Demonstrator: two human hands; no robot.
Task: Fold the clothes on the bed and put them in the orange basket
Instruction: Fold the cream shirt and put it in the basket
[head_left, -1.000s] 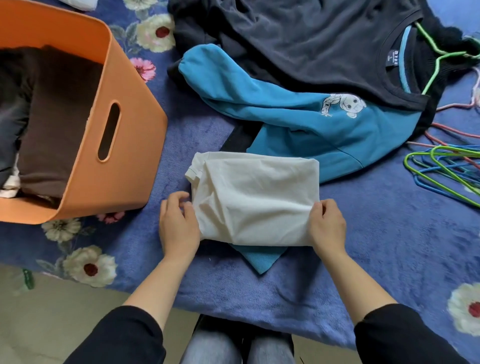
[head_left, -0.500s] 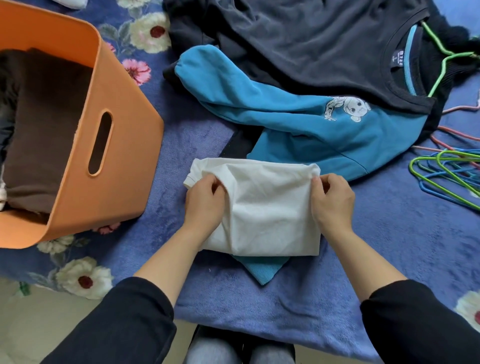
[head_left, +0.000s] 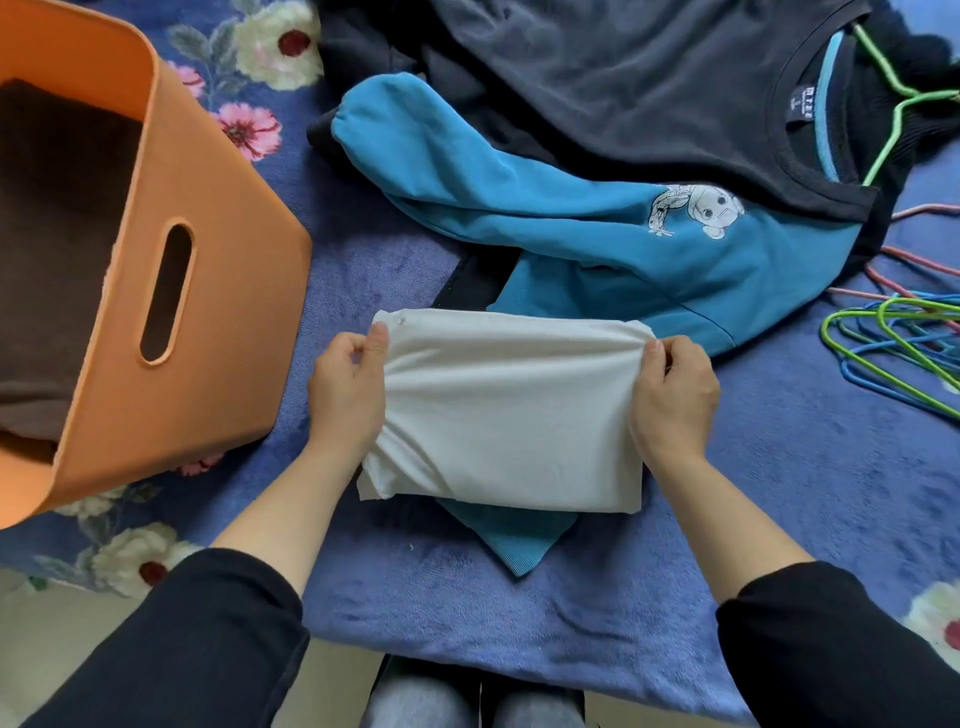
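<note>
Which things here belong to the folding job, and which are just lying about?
In the job:
white garment, held at its far corners by the left hand and right hand; blue sweatshirt; dark sweatshirt; orange basket, brown garment inside.

Lying about:
coloured hangers; floral blanket.

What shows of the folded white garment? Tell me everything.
The white garment is plain, thin-looking cloth folded into a rough rectangle, lightly creased, with layered edges at its near left corner. It lies on the blue blanket, partly over the blue sweatshirt, right of the orange basket. The left hand pinches its far left corner, the right hand its far right.
</note>
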